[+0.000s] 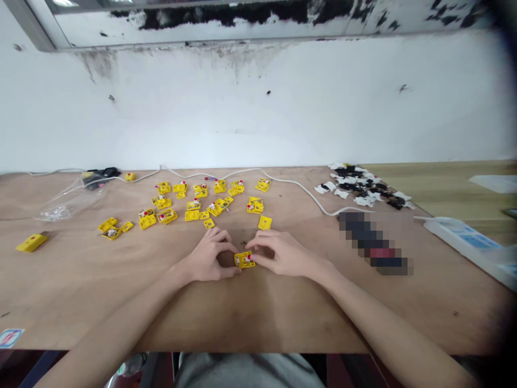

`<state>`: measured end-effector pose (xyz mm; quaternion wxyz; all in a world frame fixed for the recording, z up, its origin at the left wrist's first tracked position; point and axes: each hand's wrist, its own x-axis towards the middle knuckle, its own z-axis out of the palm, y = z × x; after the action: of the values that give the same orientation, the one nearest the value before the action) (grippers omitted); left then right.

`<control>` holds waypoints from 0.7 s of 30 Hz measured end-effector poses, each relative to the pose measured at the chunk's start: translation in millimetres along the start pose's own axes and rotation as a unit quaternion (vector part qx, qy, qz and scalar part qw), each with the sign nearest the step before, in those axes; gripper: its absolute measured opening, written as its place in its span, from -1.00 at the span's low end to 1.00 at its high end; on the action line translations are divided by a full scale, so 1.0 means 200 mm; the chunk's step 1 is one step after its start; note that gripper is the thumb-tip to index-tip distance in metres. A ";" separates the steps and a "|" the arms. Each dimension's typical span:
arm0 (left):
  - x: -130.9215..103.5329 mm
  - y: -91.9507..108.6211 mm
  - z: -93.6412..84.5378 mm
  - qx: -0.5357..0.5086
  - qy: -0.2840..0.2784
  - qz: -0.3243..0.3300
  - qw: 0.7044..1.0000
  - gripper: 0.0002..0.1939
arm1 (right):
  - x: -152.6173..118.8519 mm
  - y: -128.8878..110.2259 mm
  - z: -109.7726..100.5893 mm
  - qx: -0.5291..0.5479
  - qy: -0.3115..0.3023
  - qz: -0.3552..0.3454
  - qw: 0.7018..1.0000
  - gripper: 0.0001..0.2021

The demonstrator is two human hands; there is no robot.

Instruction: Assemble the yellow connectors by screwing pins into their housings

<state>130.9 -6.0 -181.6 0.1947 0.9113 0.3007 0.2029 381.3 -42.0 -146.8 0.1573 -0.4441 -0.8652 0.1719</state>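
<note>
Both hands pinch yellow piece (244, 260) | left hand (210, 257) | right hand (283, 256) | piece's detail unclear

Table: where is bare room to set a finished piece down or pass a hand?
Bare wood lies along the near table edge, under both forearms, and left between the lone yellow plug and left hand. Crowded: the yellow parts cluster beyond the hands, and the black-and-white pieces and cable far right.

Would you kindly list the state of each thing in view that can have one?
Left hand: gripping the yellow part.
Right hand: pinching the same part.
Yellow part: flat on the table, between both hands.
Other yellow parts: scattered, untouched.
Plastic bag: lying flat.
White cable: lying loose.
</note>
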 end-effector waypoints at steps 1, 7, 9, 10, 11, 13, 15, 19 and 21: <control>0.00 0.01 0.00 0.001 -0.006 -0.004 1.000 -0.65 | 0.00 0.03 -0.01 -0.005 0.015 0.015 1.000 -0.79; 0.01 0.04 0.04 -0.031 -0.031 -0.013 0.999 -0.68 | -0.01 0.24 -0.05 -0.076 0.091 0.133 0.984 -0.68; 0.01 0.04 0.04 -0.033 -0.035 -0.005 0.999 -0.67 | -0.01 0.32 -0.04 -0.048 0.133 0.172 0.975 -0.65; 0.00 0.04 0.04 -0.029 -0.033 -0.002 0.999 -0.65 | -0.01 0.36 -0.03 -0.032 0.156 0.182 0.970 -0.66; 0.00 0.04 0.05 -0.023 -0.029 0.001 0.999 -0.64 | 0.00 0.40 -0.02 -0.015 0.177 0.185 0.966 -0.69; 0.00 0.03 0.05 -0.012 -0.012 0.008 1.000 -0.61 | 0.01 0.46 0.01 -0.003 0.196 0.187 0.963 -0.76; 0.00 0.04 0.05 -0.012 0.002 0.017 1.000 -0.61 | 0.01 0.50 0.04 -0.001 0.208 0.186 0.960 -0.80; -0.01 0.04 0.05 -0.027 -0.003 0.029 0.999 -0.63 | 0.03 0.50 0.07 0.002 0.221 0.177 0.959 -0.77; -0.01 0.04 0.05 -0.028 -0.008 0.029 0.999 -0.63 | 0.03 0.48 0.07 0.001 0.234 0.167 0.958 -0.74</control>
<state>138.1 -14.6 -186.0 0.2165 0.9154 0.2666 0.2098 440.2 13.3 -199.7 0.3246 -0.6097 -0.7178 0.0875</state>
